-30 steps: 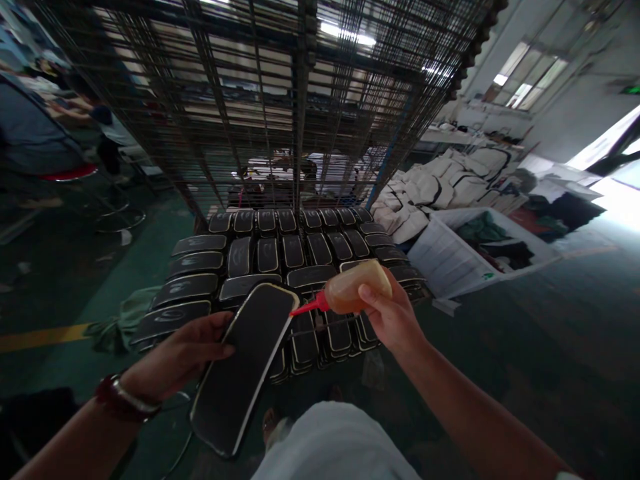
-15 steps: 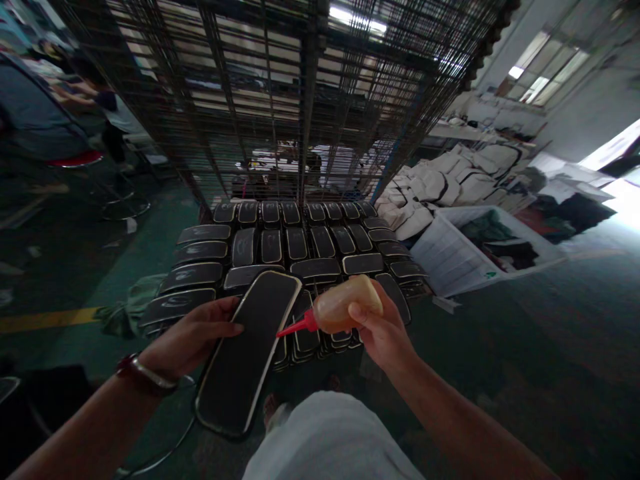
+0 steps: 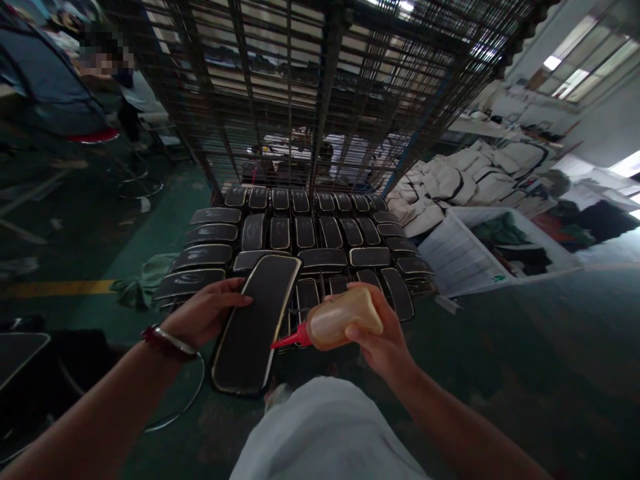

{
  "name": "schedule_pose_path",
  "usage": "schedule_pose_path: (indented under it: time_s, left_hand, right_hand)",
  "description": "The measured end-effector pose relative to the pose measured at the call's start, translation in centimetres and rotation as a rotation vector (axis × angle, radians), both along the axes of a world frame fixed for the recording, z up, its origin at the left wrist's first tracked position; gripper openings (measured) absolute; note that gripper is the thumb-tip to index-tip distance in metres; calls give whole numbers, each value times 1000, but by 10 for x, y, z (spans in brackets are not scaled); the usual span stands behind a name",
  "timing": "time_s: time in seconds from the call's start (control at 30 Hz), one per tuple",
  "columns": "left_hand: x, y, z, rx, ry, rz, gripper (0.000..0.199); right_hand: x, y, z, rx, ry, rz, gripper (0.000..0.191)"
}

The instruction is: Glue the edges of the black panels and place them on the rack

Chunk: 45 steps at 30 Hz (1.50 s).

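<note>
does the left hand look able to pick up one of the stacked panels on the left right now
Probably not as it is: the left hand is gripping the edge of the held panel. Otherwise the way looks free, with the nearest stacked panels just beyond that hand, their tops mostly exposed.

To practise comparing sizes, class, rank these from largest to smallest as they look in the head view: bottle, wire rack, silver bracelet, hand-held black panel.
1. Wire rack
2. Black panel
3. Bottle
4. Silver bracelet
</note>
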<state>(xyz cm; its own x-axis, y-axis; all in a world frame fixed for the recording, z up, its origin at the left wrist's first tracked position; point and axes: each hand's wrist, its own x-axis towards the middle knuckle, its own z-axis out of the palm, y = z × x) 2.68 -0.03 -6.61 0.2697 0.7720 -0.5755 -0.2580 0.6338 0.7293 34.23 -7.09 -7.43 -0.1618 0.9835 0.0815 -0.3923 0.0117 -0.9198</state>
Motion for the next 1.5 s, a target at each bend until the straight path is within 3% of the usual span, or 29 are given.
schedule_pose_path:
  time_s: [0.27, 0.5, 0.7, 0.83, 0.93, 1.1, 1.23, 1.4, 1.5]
  left_hand:
    - [-1, 1, -1, -56, 30, 170, 46]
    - [-3, 2, 3, -97, 77, 331, 38]
    - [-3, 1, -2, -108, 76, 406, 24]
    - [4, -2, -6, -93, 55, 410, 24]
    - [17, -6, -9, -79, 30, 366, 27]
    - [43, -14, -8, -78, -18, 250, 36]
    - [49, -14, -7, -67, -4, 205, 38]
    - [44, -11, -9, -53, 43, 214, 40]
    - [43, -10, -8, -64, 26, 174, 39]
  right_hand:
    - [1, -7, -4, 40, -40, 42, 63]
    - [-1, -8, -5, 7, -43, 1, 63]
    - [-20, -17, -20, -199, 75, -68, 63]
    - [-32, 4, -22, -442, 230, -62, 51]
    - [-32, 39, -12, -333, 230, -181, 53]
    - [-25, 78, -7, -61, -35, -310, 52]
    - [-20, 67, -12, 26, -246, -282, 56]
    - [1, 48, -2, 46, -340, -17, 59]
    - [14, 53, 10, 117, -327, -49, 58]
